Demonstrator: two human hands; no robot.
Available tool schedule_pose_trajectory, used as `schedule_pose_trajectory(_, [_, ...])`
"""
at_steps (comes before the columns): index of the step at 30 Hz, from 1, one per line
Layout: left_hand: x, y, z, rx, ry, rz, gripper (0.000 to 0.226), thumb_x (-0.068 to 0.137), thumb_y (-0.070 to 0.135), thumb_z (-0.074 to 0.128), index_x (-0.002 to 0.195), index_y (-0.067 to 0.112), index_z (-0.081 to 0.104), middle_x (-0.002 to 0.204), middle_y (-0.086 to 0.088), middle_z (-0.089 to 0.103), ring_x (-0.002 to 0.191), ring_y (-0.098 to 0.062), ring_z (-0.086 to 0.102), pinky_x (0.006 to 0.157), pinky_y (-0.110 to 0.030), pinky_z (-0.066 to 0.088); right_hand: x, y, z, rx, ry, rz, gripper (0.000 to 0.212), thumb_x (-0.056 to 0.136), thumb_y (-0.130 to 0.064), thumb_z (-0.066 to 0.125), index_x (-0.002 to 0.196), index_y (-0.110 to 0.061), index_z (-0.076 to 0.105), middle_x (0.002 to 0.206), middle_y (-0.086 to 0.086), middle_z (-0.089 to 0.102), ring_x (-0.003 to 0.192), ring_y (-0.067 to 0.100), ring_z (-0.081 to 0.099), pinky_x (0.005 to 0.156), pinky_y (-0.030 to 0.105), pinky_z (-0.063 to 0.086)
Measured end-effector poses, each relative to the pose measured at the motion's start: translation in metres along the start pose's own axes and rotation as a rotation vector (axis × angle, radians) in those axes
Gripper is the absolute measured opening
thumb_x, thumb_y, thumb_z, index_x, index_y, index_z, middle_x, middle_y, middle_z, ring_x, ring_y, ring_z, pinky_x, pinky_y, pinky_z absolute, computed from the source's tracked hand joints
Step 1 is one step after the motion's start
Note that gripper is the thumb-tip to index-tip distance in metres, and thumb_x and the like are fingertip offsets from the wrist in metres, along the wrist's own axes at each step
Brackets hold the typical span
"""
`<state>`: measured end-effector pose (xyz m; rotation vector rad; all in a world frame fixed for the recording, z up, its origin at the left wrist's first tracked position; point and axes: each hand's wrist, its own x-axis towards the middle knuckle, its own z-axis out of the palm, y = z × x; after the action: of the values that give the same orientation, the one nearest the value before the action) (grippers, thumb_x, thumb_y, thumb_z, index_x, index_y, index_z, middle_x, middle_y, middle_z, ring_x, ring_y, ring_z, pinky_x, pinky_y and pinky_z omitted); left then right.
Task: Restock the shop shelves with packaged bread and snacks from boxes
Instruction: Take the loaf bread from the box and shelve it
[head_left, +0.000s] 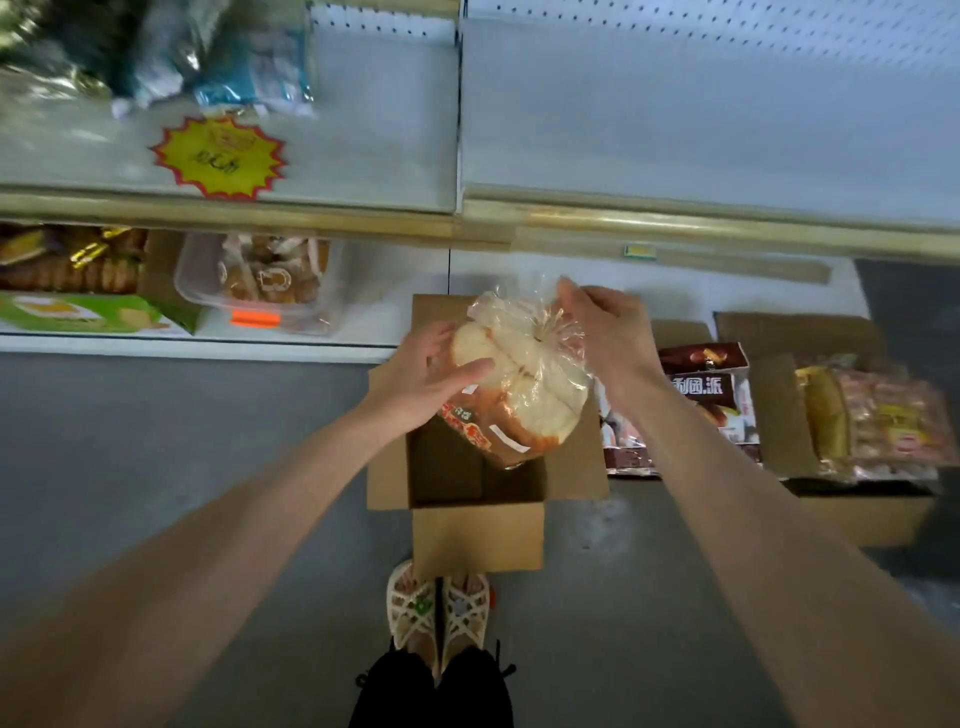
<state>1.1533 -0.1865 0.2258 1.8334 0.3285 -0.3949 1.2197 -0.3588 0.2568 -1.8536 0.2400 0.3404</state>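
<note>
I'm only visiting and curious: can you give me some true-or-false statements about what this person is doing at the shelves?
1. The left hand and right hand both hold the clear plastic bag of sliced white bread. True.
2. That bread bag lies on a shelf. False: it is held above the open brown cardboard box on the floor.
3. A yellow starburst sign lies on the upper left white shelf. True.
4. The clear plastic tub of pastries stands on the floor. False: it stands on the lower shelf.
</note>
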Motion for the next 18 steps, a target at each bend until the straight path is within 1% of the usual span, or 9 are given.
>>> schedule_pose_trajectory(1, [-0.013, 0.023, -0.005, 0.014, 0.005, 0.038, 0.047, 0.086, 0.025, 0.069, 0.127, 0.023, 0.047, 0.102, 0.029, 0.046, 0.085, 0.023, 0.047, 0.069, 0.003, 0.036, -0.010, -0.025, -0.010, -0.005, 0.003, -0.026, 0.052, 0.091, -0.038, 0.062, 0.081, 0.013, 0.061, 0.071, 0.016, 0.054, 0.068, 0.023, 0.048, 0.066, 0.038, 0.041])
schedule_pose_trajectory(3, [-0.028, 0.059, -0.015, 0.039, -0.005, 0.100, 0.054, 0.083, 0.030, 0.072, 0.129, 0.026, 0.044, 0.107, 0.030, 0.040, 0.089, 0.024, 0.042, 0.084, 0.000, 0.036, -0.021, -0.061, -0.023, -0.008, 0.002, -0.087, 0.039, 0.093, -0.033, 0.062, 0.066, -0.005, 0.066, 0.064, 0.005, 0.061, 0.063, 0.021, 0.055, 0.065, 0.037, 0.048])
schedule_pose_trajectory(5, [-0.044, 0.096, -0.028, 0.041, -0.014, 0.149, 0.071, 0.076, 0.041, 0.075, 0.137, 0.027, 0.042, 0.123, 0.025, 0.041, 0.109, 0.010, 0.044, 0.102, -0.019, 0.040, -0.041, -0.108, -0.039, 0.003, -0.003, -0.151, 0.036, 0.094, -0.030, 0.061, 0.062, -0.013, 0.063, 0.057, -0.005, 0.059, 0.057, 0.017, 0.056, 0.057, 0.028, 0.047])
schedule_pose_trajectory(6, [-0.050, 0.111, -0.034, 0.045, -0.012, 0.171, 0.080, 0.073, 0.044, 0.075, 0.142, 0.026, 0.039, 0.131, 0.020, 0.042, 0.118, 0.000, 0.045, 0.106, -0.029, 0.039, -0.048, -0.127, -0.046, 0.007, -0.010, -0.183, 0.036, 0.095, -0.029, 0.060, 0.064, -0.011, 0.062, 0.056, -0.006, 0.058, 0.054, 0.016, 0.056, 0.052, 0.024, 0.046])
schedule_pose_trajectory(7, [-0.060, 0.132, -0.041, 0.065, -0.009, 0.199, 0.083, 0.075, 0.042, 0.076, 0.145, 0.025, 0.036, 0.136, 0.014, 0.044, 0.123, -0.007, 0.045, 0.107, -0.033, 0.039, -0.059, -0.151, -0.055, 0.011, -0.016, -0.212, 0.035, 0.095, -0.029, 0.060, 0.067, -0.009, 0.062, 0.055, -0.007, 0.057, 0.051, 0.015, 0.056, 0.049, 0.021, 0.045])
schedule_pose_trajectory(9, [-0.075, 0.167, -0.052, 0.114, 0.013, 0.309, 0.075, 0.080, 0.031, 0.075, 0.145, 0.021, 0.039, 0.143, 0.004, 0.045, 0.128, -0.014, 0.045, 0.102, -0.025, 0.037, -0.080, -0.196, -0.071, 0.038, -0.018, -0.275, 0.035, 0.096, -0.029, 0.059, 0.070, -0.006, 0.061, 0.054, -0.005, 0.057, 0.046, 0.014, 0.057, 0.047, 0.020, 0.045])
schedule_pose_trajectory(12, [-0.093, 0.213, -0.068, 0.182, 0.031, 0.451, 0.072, 0.083, 0.025, 0.073, 0.146, 0.020, 0.039, 0.139, 0.010, 0.043, 0.125, -0.002, 0.038, 0.092, -0.006, 0.026, -0.101, -0.250, -0.092, 0.079, -0.013, -0.358, 0.036, 0.097, -0.029, 0.057, 0.068, -0.008, 0.059, 0.052, -0.002, 0.059, 0.043, 0.013, 0.059, 0.046, 0.020, 0.046])
schedule_pose_trajectory(15, [-0.111, 0.261, -0.083, 0.161, -0.015, 0.509, 0.079, 0.085, 0.030, 0.071, 0.151, 0.029, 0.027, 0.142, 0.020, 0.030, 0.127, 0.006, 0.027, 0.095, -0.004, 0.023, -0.120, -0.301, -0.108, 0.132, 0.005, -0.454, 0.036, 0.098, -0.027, 0.055, 0.065, -0.011, 0.057, 0.055, -0.002, 0.059, 0.044, 0.013, 0.061, 0.044, 0.020, 0.044])
schedule_pose_trajectory(18, [-0.128, 0.310, -0.094, 0.176, -0.069, 0.550, 0.096, 0.075, 0.041, 0.077, 0.151, 0.035, 0.020, 0.143, 0.023, 0.028, 0.119, 0.010, 0.036, 0.094, -0.002, 0.030, -0.137, -0.345, -0.120, 0.188, 0.064, -0.528, 0.045, 0.097, -0.027, 0.058, 0.052, -0.022, 0.062, 0.056, -0.003, 0.054, 0.041, 0.012, 0.057, 0.043, 0.019, 0.042])
